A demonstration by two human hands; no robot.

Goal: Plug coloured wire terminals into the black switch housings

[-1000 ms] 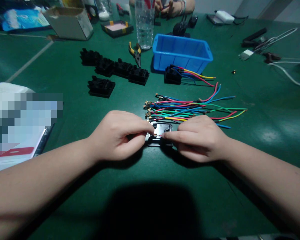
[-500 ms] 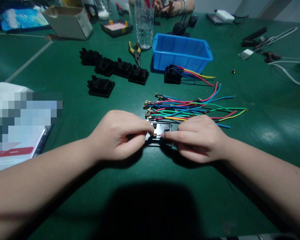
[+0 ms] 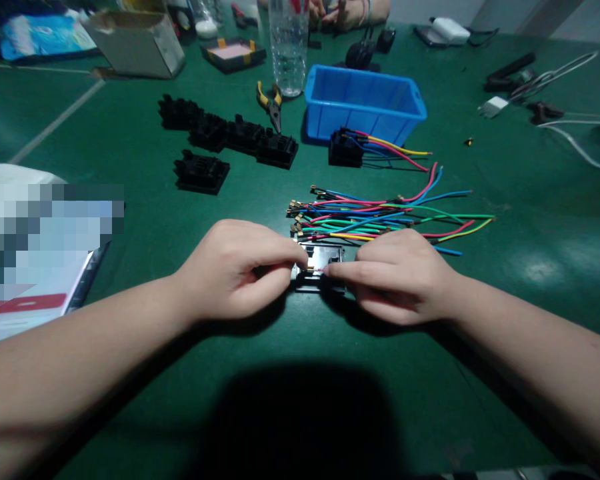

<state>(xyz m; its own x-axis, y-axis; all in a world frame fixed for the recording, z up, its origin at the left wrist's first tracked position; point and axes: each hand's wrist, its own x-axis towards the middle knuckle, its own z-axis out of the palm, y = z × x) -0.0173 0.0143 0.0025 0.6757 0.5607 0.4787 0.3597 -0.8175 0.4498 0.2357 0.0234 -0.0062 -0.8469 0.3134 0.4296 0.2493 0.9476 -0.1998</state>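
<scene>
A small black connector housing (image 3: pixel 321 261) lies on the green table between my two hands. My left hand (image 3: pixel 237 267) pinches its left side with thumb and forefinger. My right hand (image 3: pixel 395 273) is closed too, its fingertips pinching a thin red wire whose metal tip meets the housing. Just behind the housing lies a loose bundle of coloured wires (image 3: pixel 380 217) with metal terminals at their left ends.
Several black housings (image 3: pixel 230 137) lie in a row further back, one apart (image 3: pixel 201 172), and one with wires fitted (image 3: pixel 347 148). A blue bin (image 3: pixel 364 107), pliers (image 3: pixel 271 103), a water bottle (image 3: pixel 289 47) and a cardboard box (image 3: pixel 137 43) stand behind. Another person's hands (image 3: pixel 347 13) work at the far edge. Papers (image 3: pixel 25 267) lie left.
</scene>
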